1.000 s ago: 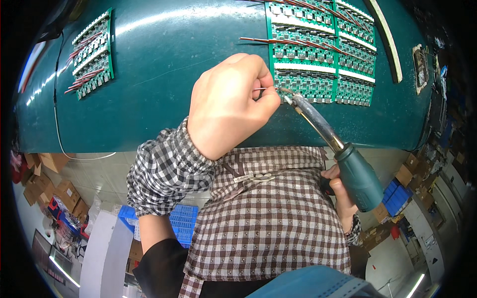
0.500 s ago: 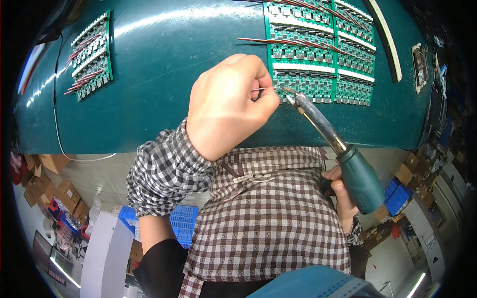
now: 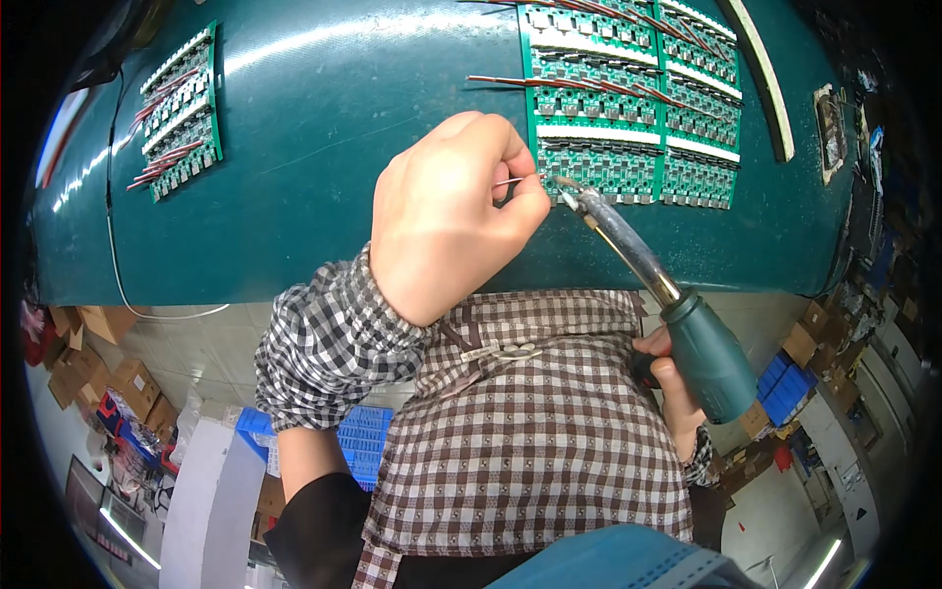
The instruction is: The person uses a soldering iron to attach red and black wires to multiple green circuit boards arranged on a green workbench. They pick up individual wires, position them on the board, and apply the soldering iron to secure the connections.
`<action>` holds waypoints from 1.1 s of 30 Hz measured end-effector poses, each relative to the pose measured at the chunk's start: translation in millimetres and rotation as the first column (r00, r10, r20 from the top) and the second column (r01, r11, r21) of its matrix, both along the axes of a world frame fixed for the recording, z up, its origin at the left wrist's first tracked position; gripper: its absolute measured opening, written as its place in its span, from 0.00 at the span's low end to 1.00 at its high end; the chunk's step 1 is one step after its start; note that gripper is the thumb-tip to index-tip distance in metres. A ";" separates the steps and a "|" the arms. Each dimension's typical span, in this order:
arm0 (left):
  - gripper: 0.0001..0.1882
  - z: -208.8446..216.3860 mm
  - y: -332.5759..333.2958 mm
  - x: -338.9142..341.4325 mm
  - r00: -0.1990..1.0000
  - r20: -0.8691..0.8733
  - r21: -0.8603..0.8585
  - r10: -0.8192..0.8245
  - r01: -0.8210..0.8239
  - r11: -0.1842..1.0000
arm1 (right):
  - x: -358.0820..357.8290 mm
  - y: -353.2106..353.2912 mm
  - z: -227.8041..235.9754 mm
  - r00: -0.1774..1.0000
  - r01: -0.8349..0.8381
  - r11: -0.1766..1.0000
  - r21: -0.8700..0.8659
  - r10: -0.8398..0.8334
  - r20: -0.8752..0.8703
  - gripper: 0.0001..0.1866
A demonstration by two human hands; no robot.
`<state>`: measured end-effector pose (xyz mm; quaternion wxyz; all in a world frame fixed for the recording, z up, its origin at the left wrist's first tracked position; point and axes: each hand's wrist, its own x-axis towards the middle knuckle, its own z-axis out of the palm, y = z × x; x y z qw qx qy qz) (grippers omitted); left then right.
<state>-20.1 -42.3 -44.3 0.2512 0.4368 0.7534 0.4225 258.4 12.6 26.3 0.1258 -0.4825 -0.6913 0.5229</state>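
Note:
Between thumb and forefinger, my left hand (image 3: 451,211) pinches a thin wire (image 3: 507,182) at the near left corner of a panel of green circuit boards (image 3: 599,179). A soldering iron (image 3: 628,240) with a dark green handle is gripped in my right hand (image 3: 677,388), partly hidden behind that handle. Its tip points at the same corner, close to the wire's end; whether they touch, I cannot tell. Red, black and white wires (image 3: 589,85) lie across the panel's farther rows, some sticking out past its left edge.
A smaller green board panel (image 3: 186,118) with red wires lies at the left of the green tabletop (image 3: 294,216). A pale curved strip (image 3: 763,79) and a worn tray-like holder (image 3: 830,135) are on the right. Below the table edge stands a blue crate (image 3: 361,447).
The iron's tip and handle have shifted very slightly left. My left hand stays nearly in place at the corner, still pinching the wire.

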 end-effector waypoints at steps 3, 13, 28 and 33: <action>0.06 0.9 -1.7 -0.9 1.000 -0.005 0.003 0.007 -0.007 1.000 | 4.1 4.1 -2.2 0.993 -0.112 0.990 0.085 0.107 0.058 0.21; 0.06 -1.3 0.0 1.8 1.000 -0.017 0.008 0.012 -0.012 1.000 | 6.0 -1.4 -3.6 0.998 -0.040 0.999 0.027 0.038 0.057 0.22; 0.07 -1.9 0.1 2.8 1.000 -0.009 0.031 0.029 -0.029 0.999 | 2.6 0.2 -3.8 0.995 -0.080 0.994 0.074 0.076 0.064 0.21; 0.06 -0.8 0.0 3.0 1.000 -0.015 0.026 0.025 -0.024 0.999 | 2.6 1.2 -1.6 0.991 -0.111 0.989 0.100 0.103 0.083 0.20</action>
